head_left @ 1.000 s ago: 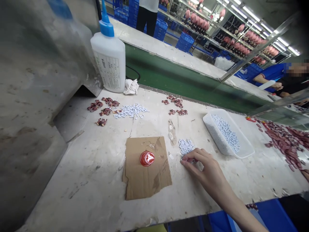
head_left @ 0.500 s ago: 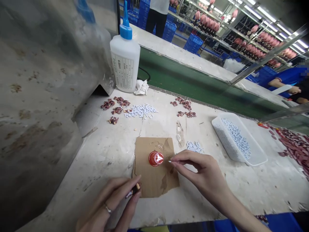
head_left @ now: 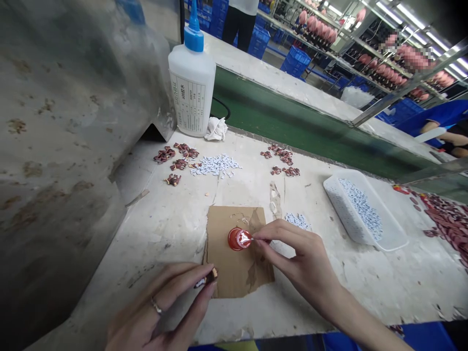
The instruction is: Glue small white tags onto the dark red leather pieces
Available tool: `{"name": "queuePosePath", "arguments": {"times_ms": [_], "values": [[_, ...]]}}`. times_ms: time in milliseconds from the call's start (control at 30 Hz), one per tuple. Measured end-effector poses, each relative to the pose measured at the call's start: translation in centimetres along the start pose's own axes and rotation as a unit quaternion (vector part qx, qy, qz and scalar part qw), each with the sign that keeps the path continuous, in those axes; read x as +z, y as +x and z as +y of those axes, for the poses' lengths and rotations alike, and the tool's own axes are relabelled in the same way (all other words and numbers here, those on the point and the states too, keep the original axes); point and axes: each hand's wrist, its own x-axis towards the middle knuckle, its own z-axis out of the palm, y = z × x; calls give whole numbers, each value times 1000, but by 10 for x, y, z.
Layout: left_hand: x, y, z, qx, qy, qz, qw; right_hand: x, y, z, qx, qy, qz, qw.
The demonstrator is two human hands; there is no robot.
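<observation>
Between thumb and fingers, my left hand pinches a small dark brown figure piece with a white and an orange part, over the left edge of the cardboard. My right hand pinches a tiny white piece at the rim of a small red cup, which stands on the cardboard. Beyond my right hand lies a small pile of white-blue pieces.
A white glue bottle and crumpled tissue stand behind. Brown pieces and white-blue pieces lie in piles. A plastic tub sits right, a metal panel left. Across the bench, a person's arm shows.
My right hand has moved left, bringing the tiny white piece to the red cup's rim. My left hand still holds the brown piece, its grip little changed.
</observation>
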Motion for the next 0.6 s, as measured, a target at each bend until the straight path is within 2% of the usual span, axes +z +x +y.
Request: {"name": "queuePosePath", "arguments": {"times_ms": [333, 600], "values": [[6, 2, 7, 22, 13, 16, 1000, -1, 0, 0, -6, 6, 10, 1000], [14, -5, 12, 2, -32, 13, 999, 7, -8, -40, -33, 151, 30, 988]]}}
